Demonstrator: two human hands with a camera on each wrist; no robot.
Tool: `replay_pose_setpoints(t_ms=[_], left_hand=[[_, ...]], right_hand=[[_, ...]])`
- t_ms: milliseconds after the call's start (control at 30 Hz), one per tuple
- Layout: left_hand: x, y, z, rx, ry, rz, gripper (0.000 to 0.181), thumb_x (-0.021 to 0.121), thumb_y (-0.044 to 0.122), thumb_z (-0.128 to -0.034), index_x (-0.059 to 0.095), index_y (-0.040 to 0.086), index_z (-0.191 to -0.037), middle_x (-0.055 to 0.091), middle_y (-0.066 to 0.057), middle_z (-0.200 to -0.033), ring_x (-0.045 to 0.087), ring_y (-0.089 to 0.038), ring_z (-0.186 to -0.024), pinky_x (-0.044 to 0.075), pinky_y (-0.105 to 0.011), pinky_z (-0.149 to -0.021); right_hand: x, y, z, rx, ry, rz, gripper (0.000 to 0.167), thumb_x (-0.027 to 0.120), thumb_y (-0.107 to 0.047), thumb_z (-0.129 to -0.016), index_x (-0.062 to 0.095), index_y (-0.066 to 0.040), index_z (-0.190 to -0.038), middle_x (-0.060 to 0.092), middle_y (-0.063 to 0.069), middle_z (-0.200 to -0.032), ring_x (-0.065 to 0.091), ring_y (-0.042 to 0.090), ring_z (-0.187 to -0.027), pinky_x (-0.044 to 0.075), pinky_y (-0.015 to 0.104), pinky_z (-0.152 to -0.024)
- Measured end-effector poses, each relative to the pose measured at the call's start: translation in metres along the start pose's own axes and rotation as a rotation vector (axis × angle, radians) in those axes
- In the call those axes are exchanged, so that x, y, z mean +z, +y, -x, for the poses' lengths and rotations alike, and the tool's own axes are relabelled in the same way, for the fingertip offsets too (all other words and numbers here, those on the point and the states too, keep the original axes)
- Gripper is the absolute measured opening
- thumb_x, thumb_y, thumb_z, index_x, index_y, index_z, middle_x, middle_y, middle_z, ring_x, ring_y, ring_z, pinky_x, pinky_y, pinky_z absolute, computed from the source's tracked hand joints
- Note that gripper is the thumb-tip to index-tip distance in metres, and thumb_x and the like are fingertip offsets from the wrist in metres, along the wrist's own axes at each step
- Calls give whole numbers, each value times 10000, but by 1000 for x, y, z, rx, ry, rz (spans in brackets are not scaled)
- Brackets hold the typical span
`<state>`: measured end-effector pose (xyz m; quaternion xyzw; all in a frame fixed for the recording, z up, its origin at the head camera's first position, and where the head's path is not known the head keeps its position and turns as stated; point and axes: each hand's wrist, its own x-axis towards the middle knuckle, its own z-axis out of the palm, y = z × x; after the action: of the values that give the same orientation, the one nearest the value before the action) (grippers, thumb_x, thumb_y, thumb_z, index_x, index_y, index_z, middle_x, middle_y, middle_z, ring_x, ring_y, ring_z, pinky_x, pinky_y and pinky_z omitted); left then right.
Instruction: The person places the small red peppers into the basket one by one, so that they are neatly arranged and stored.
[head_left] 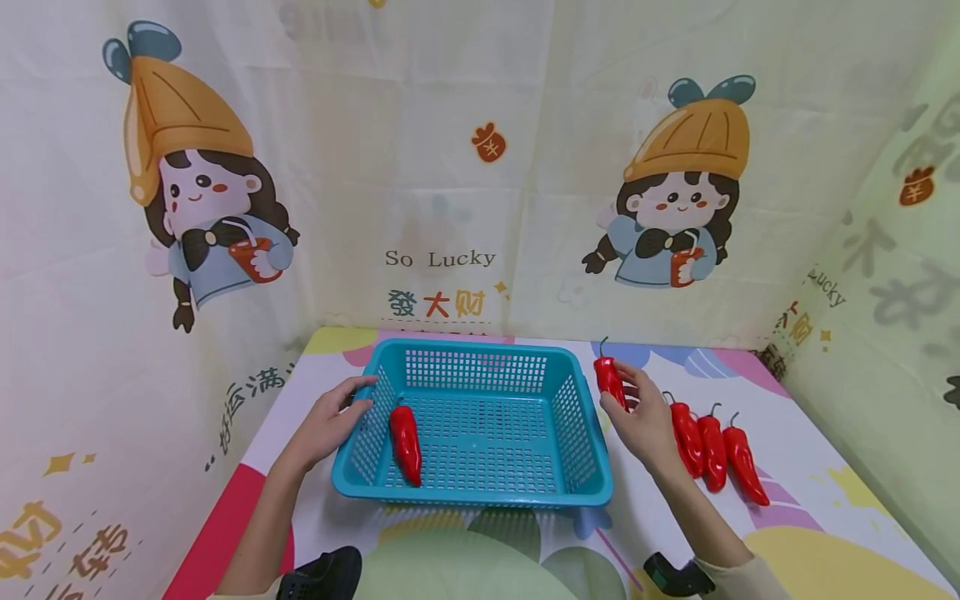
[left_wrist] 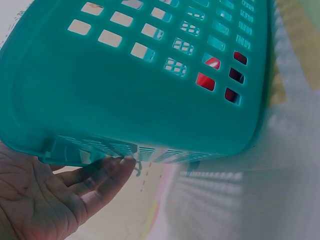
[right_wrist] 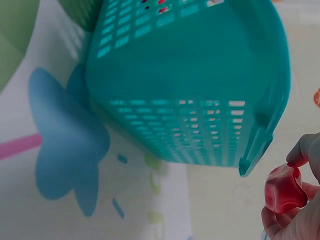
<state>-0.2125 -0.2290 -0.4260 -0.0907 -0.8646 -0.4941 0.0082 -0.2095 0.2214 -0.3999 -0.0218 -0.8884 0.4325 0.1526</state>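
Observation:
A blue-green plastic basket (head_left: 480,493) stands on the table with one red chili pepper (head_left: 406,446) lying at its left inside. My left hand (head_left: 330,423) holds the basket's left rim, its fingers along the outer wall in the left wrist view. To the right of the basket, my right hand (head_left: 643,417) pinches another red chili pepper (head_left: 608,379) between thumb and fingers, stem upward. That pepper (right_wrist: 285,189) is beside the basket's outer wall (right_wrist: 200,75) in the right wrist view, apart from it.
Three more red chili peppers (head_left: 715,452) lie side by side on the table, right of my right hand. A patterned cloth (head_left: 540,208) hangs behind the table and along both sides. The table cover (head_left: 495,562) has colourful printed shapes.

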Motion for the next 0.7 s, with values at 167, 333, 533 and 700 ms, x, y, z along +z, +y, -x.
replay_pose_setpoints(t_ms=[167, 333, 533, 700], left_hand=[[0, -1, 0, 0, -2, -3, 546, 592, 152, -1014, 432, 39, -1524, 435, -258, -1534, 450, -482, -1361, 578, -525, -933], [0, -1, -1, 0, -4, -2, 549, 595, 159, -1014, 432, 41, -1525, 434, -254, -1535, 449, -481, -1362, 581, -521, -929], [0, -2, -1, 0, -3, 2, 554, 601, 161, -1014, 430, 49, -1528, 424, -254, -1544, 438, -482, -1371, 580, -528, -927], [0, -2, -1, 0, -6, 5, 557, 604, 163, -1014, 428, 47, -1529, 421, -255, -1545, 434, -485, -1374, 581, -527, -925]], right_hand=[[0, -9, 3, -26, 2, -26, 788, 793, -100, -850, 414, -116, -1541, 484, 176, -1511, 527, 392, -1262, 572, 551, -930], [2, -17, 6, -50, -3, -41, 779, 793, -91, -855, 421, -125, -1538, 482, 166, -1515, 525, 384, -1266, 569, 550, -937], [5, -25, 8, -76, -25, -56, 768, 793, -103, -866, 426, -144, -1540, 472, 150, -1527, 522, 380, -1276, 577, 544, -920], [8, -32, 10, -102, -40, -68, 774, 807, -109, -854, 438, -137, -1533, 475, 139, -1524, 524, 371, -1272, 588, 535, -899]])
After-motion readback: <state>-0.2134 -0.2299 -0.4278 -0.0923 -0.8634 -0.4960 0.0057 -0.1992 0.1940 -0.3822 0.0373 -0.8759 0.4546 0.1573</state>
